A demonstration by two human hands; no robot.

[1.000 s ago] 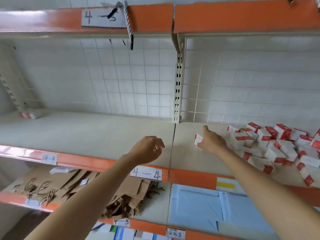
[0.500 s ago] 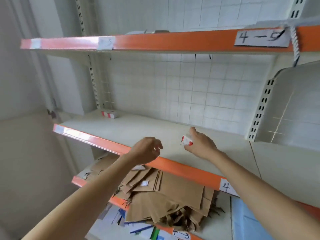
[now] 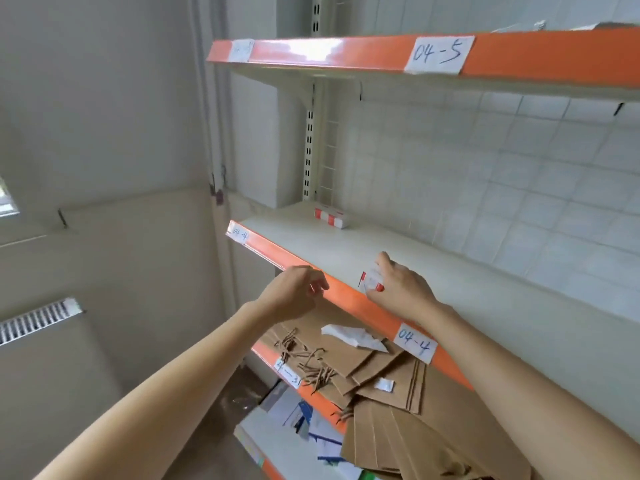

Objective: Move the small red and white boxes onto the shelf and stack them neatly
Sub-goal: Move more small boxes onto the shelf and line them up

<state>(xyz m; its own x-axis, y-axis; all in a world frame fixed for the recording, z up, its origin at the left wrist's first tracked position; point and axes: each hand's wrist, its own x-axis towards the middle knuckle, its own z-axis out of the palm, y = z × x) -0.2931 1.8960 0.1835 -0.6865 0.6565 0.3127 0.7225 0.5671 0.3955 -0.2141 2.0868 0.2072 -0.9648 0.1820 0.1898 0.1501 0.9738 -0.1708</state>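
My right hand (image 3: 401,289) grips a small red and white box (image 3: 371,281) just above the orange front edge of the shelf (image 3: 398,258) labelled 04-4. At the shelf's far left back corner lies a short row of red and white boxes (image 3: 330,217), flat against the wire back. My left hand (image 3: 294,293) hovers in front of the shelf edge, left of the held box, fingers loosely curled with nothing in them.
An upper shelf (image 3: 346,55) labelled 04-5 overhangs the working shelf. Below lies a pile of brown paper bags (image 3: 381,382) with twine handles, and papers under that. A wall and a radiator (image 3: 38,320) are on the left.
The view has swung left, away from the heap of boxes on the right. My right hand has carried the box leftward along the shelf toward the far-left row. The left hand kept alongside.
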